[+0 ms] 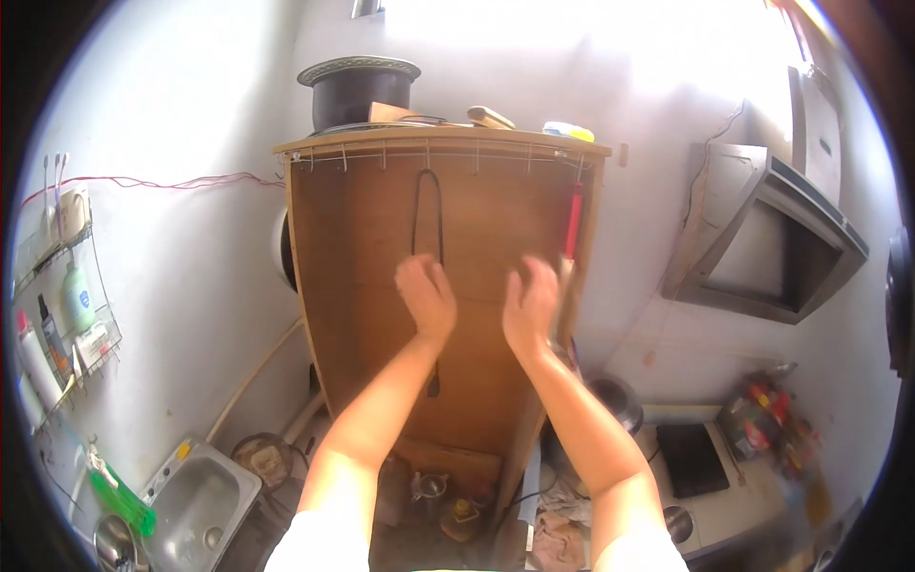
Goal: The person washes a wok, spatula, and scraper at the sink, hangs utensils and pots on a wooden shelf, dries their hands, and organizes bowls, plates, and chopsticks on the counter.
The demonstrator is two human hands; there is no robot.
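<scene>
Both my arms reach forward in front of a tall wooden cabinet (362, 229). My left hand (426, 294) is raised before the panel with its fingers bent and somewhat apart, holding nothing I can see. A black cord loop (416, 210) hangs from the hook rail just above it. To the right, my right hand (531, 300) is also raised, thumb apart from the fingers, slightly blurred and with nothing visible in it. Close to its right hangs a red-handled tool (574, 221). The two hands are apart, palms roughly facing each other.
A dark pot (360, 93) stands on the cabinet top. A steel sink (202, 505) and wire shelf (107, 348) with bottles are at left. A range hood (762, 234) hangs at right above a counter (739, 505) with a black cooktop (692, 460).
</scene>
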